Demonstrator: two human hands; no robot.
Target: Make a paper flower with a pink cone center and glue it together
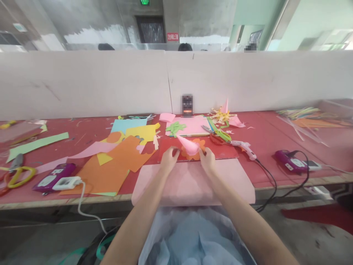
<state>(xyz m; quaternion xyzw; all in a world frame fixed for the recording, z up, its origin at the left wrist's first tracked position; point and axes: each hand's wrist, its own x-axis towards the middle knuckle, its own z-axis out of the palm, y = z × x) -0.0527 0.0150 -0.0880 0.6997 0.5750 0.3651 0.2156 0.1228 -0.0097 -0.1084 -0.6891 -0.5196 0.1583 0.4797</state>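
My left hand (168, 159) and my right hand (207, 159) rest on the far edge of a large pink paper sheet (193, 184) that hangs over the table's front edge. Fingers of both hands are curled down onto the paper. Between them, just beyond my fingertips, lies a rolled pink paper cone (188, 145) on top of an orange paper flower (193, 152). My right thumb is close to the cone's wide end. Both lie on a red sheet (220, 151). Whether either hand pinches the pink sheet is unclear.
Orange (121, 165), yellow and blue paper pieces lie left. A white glue gun (245, 147) with a black cord lies right, green-handled scissors (217, 134) behind it. Purple devices (53, 176) (289, 160) sit on both sides. Yellow scissors (19, 175) lie far left. A white partition (176, 81) stands behind.
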